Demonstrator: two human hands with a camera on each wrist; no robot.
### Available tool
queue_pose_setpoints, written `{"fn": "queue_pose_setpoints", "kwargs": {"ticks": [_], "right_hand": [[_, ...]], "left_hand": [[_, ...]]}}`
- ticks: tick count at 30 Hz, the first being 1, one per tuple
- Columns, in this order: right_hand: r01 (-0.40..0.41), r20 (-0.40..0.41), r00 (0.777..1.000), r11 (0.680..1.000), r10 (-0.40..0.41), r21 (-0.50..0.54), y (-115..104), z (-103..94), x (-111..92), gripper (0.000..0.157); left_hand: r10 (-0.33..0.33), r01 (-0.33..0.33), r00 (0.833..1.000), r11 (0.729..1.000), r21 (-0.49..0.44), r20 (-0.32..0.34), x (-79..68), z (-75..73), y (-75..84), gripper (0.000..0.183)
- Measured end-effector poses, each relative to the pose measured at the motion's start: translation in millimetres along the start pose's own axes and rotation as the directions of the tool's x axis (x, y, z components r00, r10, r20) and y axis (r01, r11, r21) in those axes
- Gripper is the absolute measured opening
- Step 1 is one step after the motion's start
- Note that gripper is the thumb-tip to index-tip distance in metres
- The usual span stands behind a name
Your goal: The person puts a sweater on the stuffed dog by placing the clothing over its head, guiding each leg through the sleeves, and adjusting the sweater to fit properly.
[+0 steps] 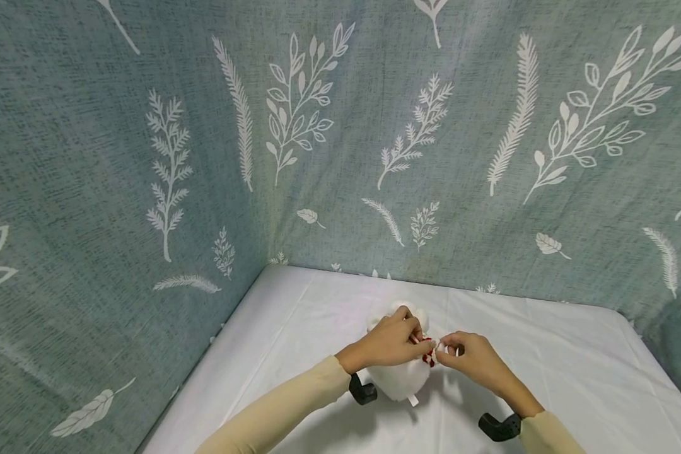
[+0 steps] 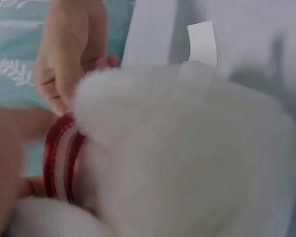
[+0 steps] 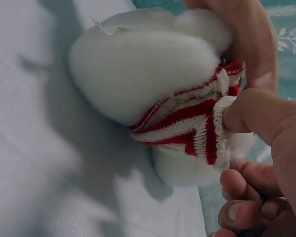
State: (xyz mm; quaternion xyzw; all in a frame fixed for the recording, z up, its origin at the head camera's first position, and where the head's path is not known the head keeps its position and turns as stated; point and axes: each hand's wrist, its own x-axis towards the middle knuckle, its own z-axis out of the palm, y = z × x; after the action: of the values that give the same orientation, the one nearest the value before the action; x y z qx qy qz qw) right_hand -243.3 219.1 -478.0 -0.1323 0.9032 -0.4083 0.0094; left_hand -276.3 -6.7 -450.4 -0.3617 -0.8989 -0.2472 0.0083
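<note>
A white plush toy [image 1: 400, 381] lies on the white-covered table, a red-and-white striped knit garment [image 3: 187, 126] round part of its body. My left hand [image 1: 394, 340] grips the toy from above at the garment, its thumb stretched towards the striped knit. In the left wrist view, that hand's blurred fingers [image 2: 34, 121] are at the red-trimmed edge. Opposite, my right hand [image 1: 471, 359] pinches the garment's white ribbed end between thumb and index finger. A white fabric tag [image 2: 202, 42] sticks out of the toy's rounded end.
The white table cover [image 1: 318, 302] runs back to a grey-green curtain [image 1: 340, 157] with white leaf prints, which also hangs along the left side. Black wrist devices [image 1: 499, 427] sit at both wrists, below beige sleeves [image 1: 295, 400].
</note>
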Motion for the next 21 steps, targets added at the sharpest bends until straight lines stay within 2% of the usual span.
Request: {"fn": "queue_pose_setpoints", "kwargs": {"ticks": [2,5,8,11,15,18,21], "right_hand": [[0.013,-0.005,1.0,1.0,-0.014,-0.019,-0.2,0.8,0.2,0.009],[0.015,-0.019,1.0,0.999,-0.016,-0.033,-0.9,2.3,-1.4,0.012],[0.008,-0.022,1.0,0.999,-0.009,-0.047,-0.9,2.5,-4.3,0.013],[0.029,-0.002,1.0,0.998,-0.029,-0.062,0.0,1.6,-5.1,0.014],[0.067,0.023,0.998,0.995,-0.066,-0.072,1.2,2.7,-2.8,0.014],[0.054,-0.01,0.998,0.996,-0.055,-0.07,-0.2,6.1,-2.5,0.015],[0.006,-0.059,0.998,1.0,-0.008,-0.028,-3.1,9.7,-4.3,0.011]], "left_hand": [[0.015,-0.015,1.0,1.0,0.021,-0.009,0.6,-0.5,-0.1,0.023],[0.038,-0.037,0.999,0.998,0.048,-0.011,1.7,-1.1,-1.9,0.018],[0.072,-0.072,0.997,0.994,0.082,0.007,2.8,-4.1,-3.1,0.018],[0.111,-0.112,0.994,0.984,0.142,0.017,3.7,-6.6,-4.1,0.019],[0.145,-0.14,0.989,0.97,0.199,-0.009,2.8,-6.6,-3.6,0.015],[0.165,-0.153,0.986,0.963,0.22,-0.036,2.2,-5.1,-2.7,0.012],[0.181,-0.165,0.982,0.958,0.236,-0.048,2.9,-4.1,-2.2,0.01]]}}
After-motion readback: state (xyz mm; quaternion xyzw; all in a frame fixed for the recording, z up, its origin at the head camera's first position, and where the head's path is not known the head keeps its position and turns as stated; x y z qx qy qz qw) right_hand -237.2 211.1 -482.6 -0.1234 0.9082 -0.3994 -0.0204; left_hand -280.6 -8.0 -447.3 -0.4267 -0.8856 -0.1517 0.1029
